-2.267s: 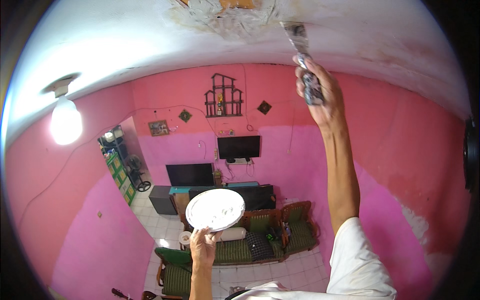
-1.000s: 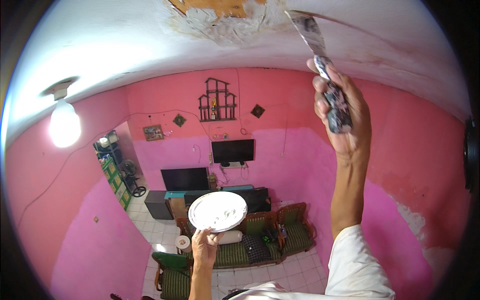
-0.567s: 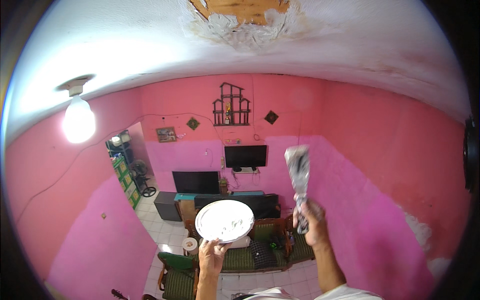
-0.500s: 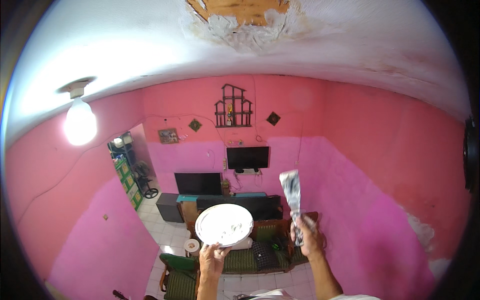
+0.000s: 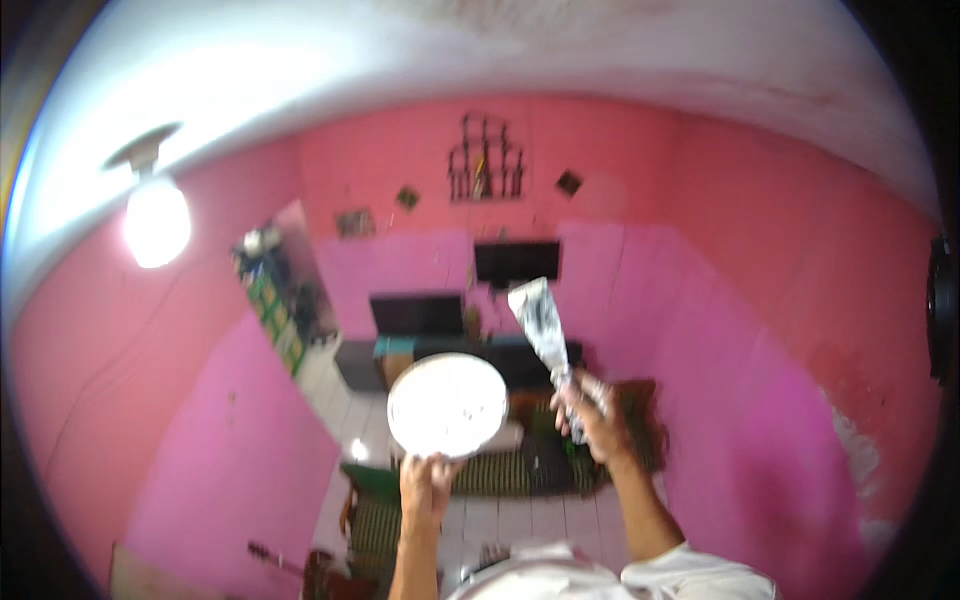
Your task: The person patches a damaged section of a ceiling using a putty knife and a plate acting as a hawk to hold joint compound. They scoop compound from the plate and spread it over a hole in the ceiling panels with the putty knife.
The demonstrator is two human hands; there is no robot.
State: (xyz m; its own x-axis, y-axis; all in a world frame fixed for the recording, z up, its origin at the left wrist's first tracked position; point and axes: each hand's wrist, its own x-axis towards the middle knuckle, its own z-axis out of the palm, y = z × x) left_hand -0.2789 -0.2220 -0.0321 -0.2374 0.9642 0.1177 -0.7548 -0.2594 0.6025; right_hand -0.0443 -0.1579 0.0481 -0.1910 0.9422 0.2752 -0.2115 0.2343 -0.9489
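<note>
My left hand [image 5: 424, 485] grips a round white plate [image 5: 445, 405] from beneath at its near edge; pale lumps show faintly on its bright surface, blurred. Just to the right, my right hand [image 5: 592, 415] is closed round the handle of a putty knife [image 5: 537, 318] smeared with white and dark residue. Its blade points up and a little left, above the plate's right side, and does not appear to touch it. The ceiling [image 5: 640, 50] curves across the top of the view.
A lit bulb [image 5: 157, 222] hangs from the ceiling at left. Far below are two flat screens [image 5: 517, 262], a striped sofa [image 5: 490, 475], a green-backed armchair [image 5: 375, 510] and a tiled floor [image 5: 575, 520]. Pink walls [image 5: 730, 400] surround the room; a doorway with stored items [image 5: 275, 310] is at left.
The putty knife has come down from the ceiling to beside the plate, its blade moving leftward. The view has shifted and blurred, and the ceiling's damaged patch has left the frame.
</note>
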